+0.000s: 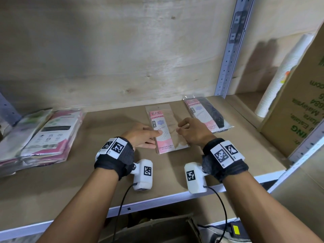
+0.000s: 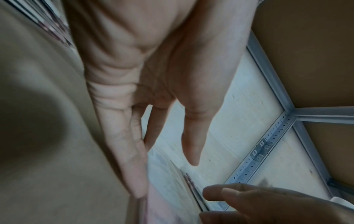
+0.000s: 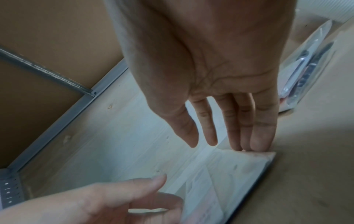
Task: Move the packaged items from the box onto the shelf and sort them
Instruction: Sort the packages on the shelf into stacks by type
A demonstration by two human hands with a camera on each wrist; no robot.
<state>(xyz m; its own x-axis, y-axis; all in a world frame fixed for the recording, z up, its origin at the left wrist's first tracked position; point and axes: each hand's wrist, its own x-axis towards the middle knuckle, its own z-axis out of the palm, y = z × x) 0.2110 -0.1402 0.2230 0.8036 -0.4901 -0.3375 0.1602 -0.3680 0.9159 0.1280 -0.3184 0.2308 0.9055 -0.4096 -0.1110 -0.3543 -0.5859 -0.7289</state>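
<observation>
My left hand rests flat-fingered on the beige stocking packet; my right hand holds nothing. Light, limp, slippery film: pinch opposite edges.

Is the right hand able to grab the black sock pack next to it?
Probably yes. The right hand is open beside the black pack, which lies flat on the shelf with nothing between them. Only the beige pack sits under its fingertips.

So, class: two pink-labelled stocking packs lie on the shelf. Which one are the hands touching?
The beige stocking pack, the one in the middle of the shelf. Both the left hand and right hand rest on it; the black stocking pack lies untouched to its right.
</observation>
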